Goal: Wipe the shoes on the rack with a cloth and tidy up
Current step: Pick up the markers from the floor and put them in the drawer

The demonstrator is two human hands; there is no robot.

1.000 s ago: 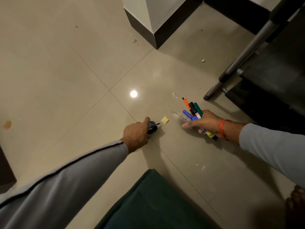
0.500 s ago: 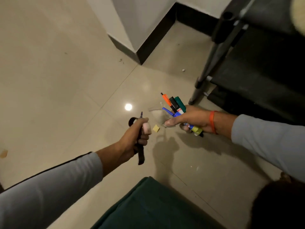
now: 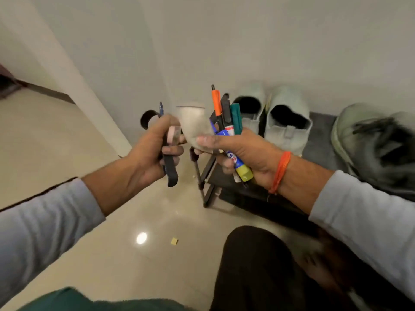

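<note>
Both hands have risen from the floor to mid-frame: the left hand (image 3: 150, 149) clenches a black tool (image 3: 170, 170), the right hand (image 3: 244, 151) grasps markers (image 3: 226, 115) and a blurred clear cup (image 3: 193, 122). Pale shoes (image 3: 285, 124) on the rack (image 3: 318, 142) now show at right, motion-smeared.

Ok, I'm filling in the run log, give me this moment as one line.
left hand: grips scissors | right hand: holds markers, clear cup | shoes: on rack | yellow scrap: on floor
</note>
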